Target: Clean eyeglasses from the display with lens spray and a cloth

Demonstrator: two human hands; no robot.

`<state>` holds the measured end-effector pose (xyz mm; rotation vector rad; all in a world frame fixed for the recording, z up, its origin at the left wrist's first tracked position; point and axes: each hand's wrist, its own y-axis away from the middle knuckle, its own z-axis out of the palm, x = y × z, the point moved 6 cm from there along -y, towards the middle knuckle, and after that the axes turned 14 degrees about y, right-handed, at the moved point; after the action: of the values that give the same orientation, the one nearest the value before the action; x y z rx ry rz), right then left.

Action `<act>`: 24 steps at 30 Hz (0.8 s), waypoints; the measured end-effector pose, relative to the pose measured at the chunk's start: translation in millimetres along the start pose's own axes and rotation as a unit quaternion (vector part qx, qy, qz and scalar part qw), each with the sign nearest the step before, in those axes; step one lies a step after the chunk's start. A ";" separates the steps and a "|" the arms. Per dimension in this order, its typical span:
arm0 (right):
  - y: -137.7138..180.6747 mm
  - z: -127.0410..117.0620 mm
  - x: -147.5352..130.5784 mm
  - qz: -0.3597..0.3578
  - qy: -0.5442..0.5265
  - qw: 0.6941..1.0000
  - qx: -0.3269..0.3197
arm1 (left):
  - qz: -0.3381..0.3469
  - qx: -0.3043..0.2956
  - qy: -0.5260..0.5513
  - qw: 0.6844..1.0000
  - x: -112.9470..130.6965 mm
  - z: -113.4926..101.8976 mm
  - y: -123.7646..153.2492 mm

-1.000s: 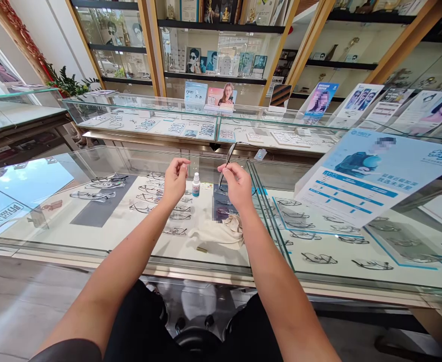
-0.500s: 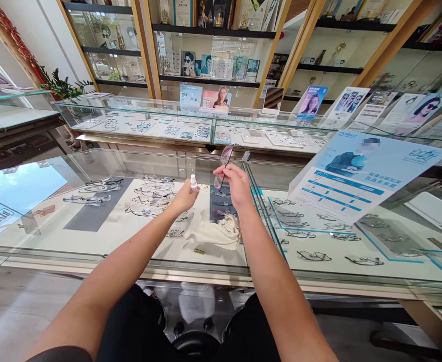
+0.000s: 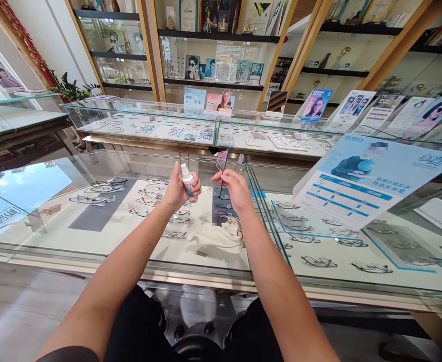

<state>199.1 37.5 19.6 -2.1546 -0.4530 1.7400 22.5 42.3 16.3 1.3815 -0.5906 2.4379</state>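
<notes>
My left hand (image 3: 179, 189) is wrapped round a small white spray bottle (image 3: 187, 179), held upright with its nozzle on top and the thumb up beside it. To its right, my right hand (image 3: 234, 187) pinches a pair of glasses (image 3: 222, 161) by the frame. One lens stands above the fingertips, and a dark part of the frame hangs below them; the rest is hidden by the hand. Beneath my hands, a crumpled cream cloth (image 3: 219, 237) lies on the glass counter, close to my right forearm. A small gold-coloured piece (image 3: 201, 254) lies in front of the cloth.
Rows of glasses (image 3: 151, 196) lie in the display case (image 3: 108, 247) to the left, some on a grey strip (image 3: 93, 217). A blue and white sign (image 3: 356, 176) leans up on the right. Another glass case (image 3: 149, 138) stands beyond, before wall shelves (image 3: 213, 35).
My left hand has turned and risen slightly, so more of the spray bottle shows. The glasses have turned in my right hand and now show one lens above the fingers.
</notes>
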 end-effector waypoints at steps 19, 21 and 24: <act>15.2 39.3 -5.7 0.024 -0.059 0.991 -0.121 | 0.039 0.120 -0.108 0.986 -14.7 -24.8 -7.0; 15.0 40.1 -4.9 0.024 -0.067 0.990 -0.124 | 0.040 0.118 -0.099 0.987 -14.7 -24.2 -6.7; 13.9 38.1 -2.8 0.029 -0.079 0.990 -0.117 | 0.040 0.122 -0.092 0.988 -13.2 -23.1 -5.8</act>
<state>161.8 26.1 8.3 -2.2137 -0.6711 1.9862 14.3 57.9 -4.5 1.7241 -0.4036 2.5308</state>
